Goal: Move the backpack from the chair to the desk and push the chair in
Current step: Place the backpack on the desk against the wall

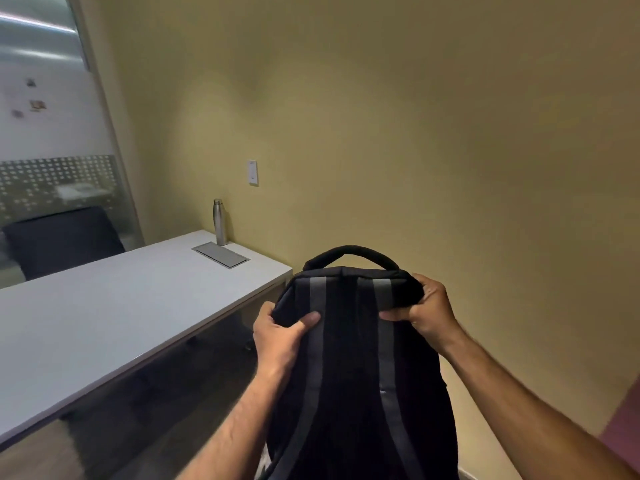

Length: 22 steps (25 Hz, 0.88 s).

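Both hands, left [277, 336] and right [427, 311], grip the backpack [353, 375] top, seemingly beside the desk [104, 317].

Both bare forearms extended forward from the lower edge of view, converging toward the backpack [349, 358]. Left hand [278, 336] clamped the backpack's upper left corner, thumb pressed flat on its near face, fingers wrapped behind. Right hand [427, 308] gripped the upper right corner, fingers curled over the top edge, thumb tucked underneath, wrist bent
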### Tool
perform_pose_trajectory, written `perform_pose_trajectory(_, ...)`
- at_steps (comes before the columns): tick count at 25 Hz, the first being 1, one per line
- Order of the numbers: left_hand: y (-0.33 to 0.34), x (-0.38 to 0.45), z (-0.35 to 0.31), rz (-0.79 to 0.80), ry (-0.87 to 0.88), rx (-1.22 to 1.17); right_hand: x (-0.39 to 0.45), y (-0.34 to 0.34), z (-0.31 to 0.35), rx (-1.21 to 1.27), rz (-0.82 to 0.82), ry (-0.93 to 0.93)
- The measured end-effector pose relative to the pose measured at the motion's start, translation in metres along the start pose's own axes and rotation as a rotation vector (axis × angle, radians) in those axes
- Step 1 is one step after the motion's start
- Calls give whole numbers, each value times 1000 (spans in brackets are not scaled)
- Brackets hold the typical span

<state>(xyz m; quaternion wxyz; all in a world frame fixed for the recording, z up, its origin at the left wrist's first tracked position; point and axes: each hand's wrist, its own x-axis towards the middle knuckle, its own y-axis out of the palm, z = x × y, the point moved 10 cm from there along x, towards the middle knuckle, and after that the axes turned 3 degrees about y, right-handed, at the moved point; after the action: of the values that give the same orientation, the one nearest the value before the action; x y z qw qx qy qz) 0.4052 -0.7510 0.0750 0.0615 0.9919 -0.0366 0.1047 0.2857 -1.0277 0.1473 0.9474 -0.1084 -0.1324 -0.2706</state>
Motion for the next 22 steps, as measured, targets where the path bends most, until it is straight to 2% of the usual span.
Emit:
perform_pose_trajectory(10, -1, 207, 5, -126, 83, 74, 221, 112, -36, 78, 152, -50)
perform_pose_trajectory(22, 6, 456, 3, -249, 209, 169, 472, 230, -57, 150, 228, -144)
